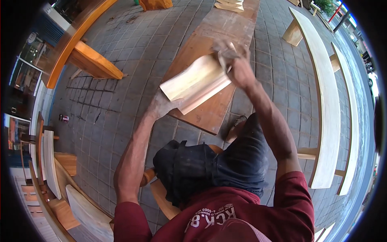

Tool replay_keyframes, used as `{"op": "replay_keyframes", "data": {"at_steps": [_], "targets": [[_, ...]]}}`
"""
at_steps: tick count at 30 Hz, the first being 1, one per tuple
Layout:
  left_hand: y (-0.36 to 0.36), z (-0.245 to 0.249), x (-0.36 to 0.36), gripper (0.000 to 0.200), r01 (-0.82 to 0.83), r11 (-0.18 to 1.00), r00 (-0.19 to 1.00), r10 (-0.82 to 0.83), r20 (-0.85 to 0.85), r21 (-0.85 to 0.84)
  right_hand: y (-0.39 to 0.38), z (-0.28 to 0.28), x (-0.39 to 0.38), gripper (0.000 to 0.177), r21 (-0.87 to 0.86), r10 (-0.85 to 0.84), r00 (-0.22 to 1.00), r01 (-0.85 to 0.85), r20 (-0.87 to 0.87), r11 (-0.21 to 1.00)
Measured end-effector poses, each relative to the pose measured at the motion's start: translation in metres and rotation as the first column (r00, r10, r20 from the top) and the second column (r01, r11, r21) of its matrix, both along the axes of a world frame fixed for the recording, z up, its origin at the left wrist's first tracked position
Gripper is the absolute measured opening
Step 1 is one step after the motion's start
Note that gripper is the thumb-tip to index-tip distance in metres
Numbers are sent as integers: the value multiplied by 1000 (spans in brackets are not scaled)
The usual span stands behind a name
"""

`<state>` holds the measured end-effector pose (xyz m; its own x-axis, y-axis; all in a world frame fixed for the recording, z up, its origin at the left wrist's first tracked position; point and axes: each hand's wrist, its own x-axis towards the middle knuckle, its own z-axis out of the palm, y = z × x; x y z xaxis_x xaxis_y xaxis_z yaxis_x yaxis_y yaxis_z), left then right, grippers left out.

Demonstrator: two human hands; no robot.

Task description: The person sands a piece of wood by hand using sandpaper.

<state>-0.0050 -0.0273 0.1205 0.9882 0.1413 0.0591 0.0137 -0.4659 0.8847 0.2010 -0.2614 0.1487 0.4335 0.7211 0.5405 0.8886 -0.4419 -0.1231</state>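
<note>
A pale, wavy-faced piece of wood (pixel 195 78) lies at a slant above the near end of a long brown bench (pixel 203 117). My left hand (pixel 165 105), dusty with pale powder, is closed on its near left corner, with the thumb along the edge and the other fingers mostly hidden. At the far right end, my right hand (pixel 241 71) is smeared by motion. Its fingers are bent around a greyish sheet (pixel 226 54), apparently sandpaper, against the wood.
More pale curved pieces (pixel 229 5) lie on the bench's far end. Long pale benches (pixel 322 92) stand at right. An orange-brown bench (pixel 90 60) stands upper left, and wooden furniture (pixel 66 209) lower left. Grey paving (pixel 109 133) surrounds my seat (pixel 165 199).
</note>
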Motion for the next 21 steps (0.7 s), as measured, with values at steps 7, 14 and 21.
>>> {"op": "replay_keyframes", "data": {"at_steps": [7,14,21], "targets": [[-8,-7,1,62,-61,991,987,78,142,-123,52,-37,-101,86,324,116,979,-56,-169,944],[6,-41,-5,56,-116,991,991,112,69,67,63,-40,-134,71,155,402,893,-376,-203,914],[-1,-37,-5,63,-142,946,990,131,-56,-290,20,-71,-29,41,455,-177,756,544,-630,705]]}}
